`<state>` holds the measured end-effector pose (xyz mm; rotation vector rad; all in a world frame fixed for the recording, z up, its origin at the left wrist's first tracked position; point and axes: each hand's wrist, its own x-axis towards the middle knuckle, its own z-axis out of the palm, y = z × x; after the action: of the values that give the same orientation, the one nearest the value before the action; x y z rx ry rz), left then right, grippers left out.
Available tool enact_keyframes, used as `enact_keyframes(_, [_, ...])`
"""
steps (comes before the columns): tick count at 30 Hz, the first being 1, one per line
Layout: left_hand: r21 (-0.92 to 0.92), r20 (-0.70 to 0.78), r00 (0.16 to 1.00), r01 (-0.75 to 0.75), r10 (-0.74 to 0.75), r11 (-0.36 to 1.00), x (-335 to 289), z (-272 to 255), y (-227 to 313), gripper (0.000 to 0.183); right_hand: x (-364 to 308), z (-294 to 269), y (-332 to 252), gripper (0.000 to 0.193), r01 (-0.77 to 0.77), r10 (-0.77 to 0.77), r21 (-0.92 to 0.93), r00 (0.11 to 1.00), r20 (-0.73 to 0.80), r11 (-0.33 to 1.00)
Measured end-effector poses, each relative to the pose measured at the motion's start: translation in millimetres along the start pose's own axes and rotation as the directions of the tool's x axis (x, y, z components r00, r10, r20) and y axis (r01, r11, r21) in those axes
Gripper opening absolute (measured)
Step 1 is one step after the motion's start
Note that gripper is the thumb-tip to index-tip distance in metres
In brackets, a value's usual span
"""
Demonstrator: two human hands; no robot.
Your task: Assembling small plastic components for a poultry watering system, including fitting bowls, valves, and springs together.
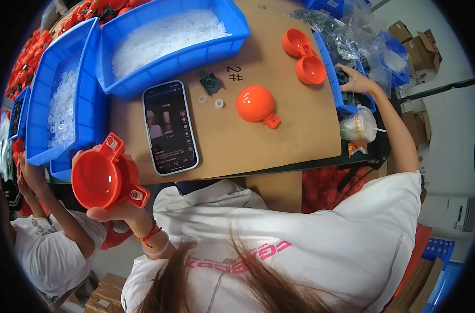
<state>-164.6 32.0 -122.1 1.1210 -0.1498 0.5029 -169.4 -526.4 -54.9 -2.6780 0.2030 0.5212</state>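
My left hand is closed around orange round plastic cups above the table's near left edge. Two tabs stick out of them, each with a small coiled spring seated in it. At the far right, my right hand reaches over the rim of a blue bin of dark green plastic parts. Its thumb and forefinger are apart around those parts; the other fingers are partly hidden. An orange ball-shaped piece with a tab lies mid-table. Beyond it lies a hinged pair of orange cups.
A phone lies near a dark green part and small white rings. Blue bins hold clear pieces and white rings. A drink cup stands at right. Another person's hands are at far left.
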Motion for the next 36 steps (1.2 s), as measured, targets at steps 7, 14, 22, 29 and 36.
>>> enact_keyframes(7, [-0.002,0.000,1.000,0.019,-0.019,1.000,4,-1,-6,0.096,-7,0,16,0.053,-0.054,0.135,0.252,0.938,-0.318,0.966])
enact_keyframes(14, [0.017,0.004,0.999,0.034,-0.034,0.999,7,-6,-10,0.095,-60,-48,-21,0.031,-0.038,0.277,0.556,0.894,-0.353,0.830])
enact_keyframes(22, [0.089,-0.044,0.999,-0.002,0.005,0.996,6,9,-19,0.092,-56,-1,-132,0.033,0.204,0.079,0.713,0.937,-0.342,0.671])
enact_keyframes(29, [0.129,0.027,1.000,0.009,-0.013,0.992,3,16,-25,0.087,30,64,-207,0.037,0.354,-0.158,0.456,0.896,-0.415,0.817])
enact_keyframes(36, [0.150,0.050,0.996,0.064,-0.073,0.987,-1,13,-16,0.087,43,-51,-150,0.053,0.191,-0.191,-0.082,0.673,-0.715,0.978])
